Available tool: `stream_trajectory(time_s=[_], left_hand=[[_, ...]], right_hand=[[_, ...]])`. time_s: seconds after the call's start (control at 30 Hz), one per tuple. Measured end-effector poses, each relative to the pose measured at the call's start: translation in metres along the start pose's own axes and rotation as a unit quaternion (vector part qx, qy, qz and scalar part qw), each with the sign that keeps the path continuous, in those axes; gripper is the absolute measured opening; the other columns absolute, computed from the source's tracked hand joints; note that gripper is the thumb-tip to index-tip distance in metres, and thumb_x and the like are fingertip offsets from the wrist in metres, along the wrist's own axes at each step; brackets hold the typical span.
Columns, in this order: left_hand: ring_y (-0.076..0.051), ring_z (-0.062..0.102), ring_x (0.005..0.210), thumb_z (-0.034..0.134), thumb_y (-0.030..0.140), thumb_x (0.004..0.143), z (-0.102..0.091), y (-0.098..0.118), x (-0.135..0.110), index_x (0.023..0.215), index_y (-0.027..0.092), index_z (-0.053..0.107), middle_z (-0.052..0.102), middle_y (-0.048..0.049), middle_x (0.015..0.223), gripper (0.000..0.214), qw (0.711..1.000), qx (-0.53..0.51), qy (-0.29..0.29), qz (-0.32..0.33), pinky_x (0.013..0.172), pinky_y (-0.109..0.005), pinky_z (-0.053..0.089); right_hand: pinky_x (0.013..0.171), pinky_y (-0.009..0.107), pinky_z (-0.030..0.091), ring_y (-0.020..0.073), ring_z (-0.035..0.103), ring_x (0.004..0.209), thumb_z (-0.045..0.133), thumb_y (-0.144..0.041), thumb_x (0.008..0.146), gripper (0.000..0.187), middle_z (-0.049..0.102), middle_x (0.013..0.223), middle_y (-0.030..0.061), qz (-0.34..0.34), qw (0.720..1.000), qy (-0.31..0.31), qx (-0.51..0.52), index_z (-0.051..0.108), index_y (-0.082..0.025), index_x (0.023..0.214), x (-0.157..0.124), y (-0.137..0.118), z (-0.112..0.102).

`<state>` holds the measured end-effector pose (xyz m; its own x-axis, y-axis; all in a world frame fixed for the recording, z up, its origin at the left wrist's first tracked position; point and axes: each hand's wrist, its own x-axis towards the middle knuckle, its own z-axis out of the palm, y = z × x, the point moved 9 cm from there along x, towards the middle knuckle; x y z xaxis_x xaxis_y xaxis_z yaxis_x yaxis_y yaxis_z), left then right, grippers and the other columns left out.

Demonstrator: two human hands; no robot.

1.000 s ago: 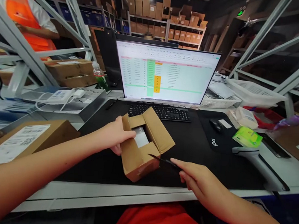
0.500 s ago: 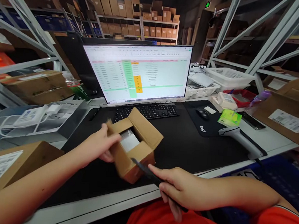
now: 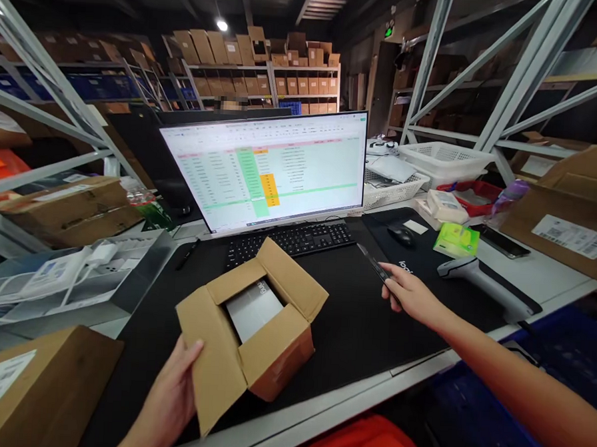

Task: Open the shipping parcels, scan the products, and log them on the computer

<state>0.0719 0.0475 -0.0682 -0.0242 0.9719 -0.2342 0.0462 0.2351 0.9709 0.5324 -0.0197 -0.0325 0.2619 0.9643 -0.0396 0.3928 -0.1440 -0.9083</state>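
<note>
A small brown cardboard box (image 3: 266, 355) stands open on the black desk mat (image 3: 363, 320), with a grey-white flat item (image 3: 252, 309) inside. My left hand (image 3: 169, 397) grips the box's near-left flap. My right hand (image 3: 409, 293) is stretched out to the right over the mat and holds a thin black cutter (image 3: 374, 264), whose tip points toward the keyboard (image 3: 290, 240).
A monitor (image 3: 266, 168) with a spreadsheet stands behind the keyboard. To the right lie a mouse (image 3: 400, 235), a green pack (image 3: 456, 240), a grey barcode scanner (image 3: 480, 283) and white baskets (image 3: 445, 158). Labelled cardboard boxes sit at the near left (image 3: 29, 389) and far right (image 3: 568, 224).
My right hand has carried the black cutter away from the box to the right, over the mat. My left hand slid from the box's far side to its near-left flap. The view swung right.
</note>
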Motion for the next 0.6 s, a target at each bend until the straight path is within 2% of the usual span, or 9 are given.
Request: stream_trajectory(time_s=[0.1,0.17,0.2,0.23,0.3,0.37,0.43,0.53,0.6], left_hand=[[-0.038,0.057,0.135,0.068,0.078,0.072,-0.006,-0.021,0.015,0.164,0.036,0.01,0.054,-0.0128,0.152,0.116,1.0,0.009,0.006,0.006,0.109,-0.053,0.053],[-0.041,0.044,0.146,0.068,0.079,0.073,-0.022,0.001,0.022,0.164,0.031,-0.006,0.034,-0.0186,0.165,0.127,0.99,0.096,0.039,0.097,0.118,-0.06,0.041],[-0.041,0.038,0.15,0.068,0.077,0.075,-0.027,0.023,0.021,0.165,0.031,-0.002,0.026,-0.0183,0.168,0.123,0.97,0.164,0.05,0.171,0.121,-0.062,0.034],[-0.041,0.032,0.153,0.066,0.072,0.08,-0.028,0.048,0.015,0.165,0.034,0.011,0.022,-0.0148,0.17,0.108,0.935,0.241,0.048,0.256,0.124,-0.063,0.028],[-0.036,0.025,0.156,0.058,0.059,0.092,-0.013,0.087,-0.002,0.15,0.045,0.047,0.023,-0.0014,0.171,0.061,0.834,0.391,-0.002,0.39,0.126,-0.064,0.021],[-0.032,0.026,0.156,0.046,0.049,0.1,0.005,0.102,-0.012,0.133,0.048,0.065,0.027,0.0061,0.17,0.038,0.749,0.487,-0.085,0.441,0.126,-0.061,0.026],[-0.031,0.029,0.156,0.041,0.049,0.102,0.018,0.103,-0.008,0.131,0.047,0.067,0.03,0.0047,0.17,0.04,0.693,0.557,-0.141,0.435,0.124,-0.058,0.031],[-0.036,0.032,0.154,0.046,0.061,0.097,0.026,0.096,0.019,0.14,0.044,0.06,0.029,-0.002,0.17,0.049,0.664,0.635,-0.159,0.361,0.121,-0.06,0.035],[-0.037,0.035,0.152,0.048,0.066,0.094,0.033,0.097,0.034,0.142,0.044,0.058,0.026,-0.0024,0.17,0.054,0.669,0.65,-0.161,0.323,0.123,-0.059,0.033]], right_hand=[[0.057,0.026,0.046,0.0135,0.055,0.055,0.039,-0.018,0.097,0.056,0.067,0.078,0.0019,0.077,0.993,0.06,-0.065,0.041,-0.007,0.153,0.045,0.037,-0.015],[0.061,0.026,0.048,0.015,0.06,0.062,0.038,-0.019,0.099,0.057,0.071,0.085,0.0051,0.099,0.986,0.092,-0.095,0.038,-0.007,0.155,0.068,0.046,-0.022],[0.065,0.026,0.049,0.016,0.063,0.069,0.039,-0.02,0.1,0.056,0.073,0.092,0.0076,0.094,0.983,0.103,-0.116,0.039,-0.008,0.154,0.078,0.045,-0.025],[0.07,0.027,0.051,0.0173,0.067,0.079,0.041,-0.021,0.1,0.054,0.073,0.101,0.0103,0.082,0.98,0.111,-0.14,0.042,-0.009,0.153,0.086,0.042,-0.026],[0.082,0.028,0.052,0.0203,0.068,0.099,0.047,-0.023,0.099,0.047,0.071,0.118,0.015,0.051,0.977,0.112,-0.177,0.054,-0.01,0.144,0.098,0.03,-0.024],[0.089,0.031,0.052,0.0244,0.067,0.108,0.057,-0.024,0.095,0.04,0.068,0.124,0.0176,0.023,0.969,0.091,-0.227,0.064,-0.012,0.133,0.103,0.014,-0.017],[0.094,0.036,0.052,0.0293,0.067,0.112,0.066,-0.024,0.089,0.037,0.066,0.123,0.0196,-0.017,0.952,0.07,-0.297,0.069,-0.013,0.124,0.1,-0.011,-0.007],[0.109,0.041,0.045,0.0306,0.057,0.129,0.066,-0.02,0.089,0.04,0.058,0.137,0.019,-0.122,0.922,0.069,-0.361,0.067,-0.016,0.129,0.072,-0.074,0.007],[0.113,0.039,0.042,0.0251,0.054,0.133,0.056,-0.022,0.097,0.039,0.056,0.142,0.0148,-0.256,0.91,0.041,-0.323,0.062,-0.019,0.136,0.036,-0.131,0.027]])
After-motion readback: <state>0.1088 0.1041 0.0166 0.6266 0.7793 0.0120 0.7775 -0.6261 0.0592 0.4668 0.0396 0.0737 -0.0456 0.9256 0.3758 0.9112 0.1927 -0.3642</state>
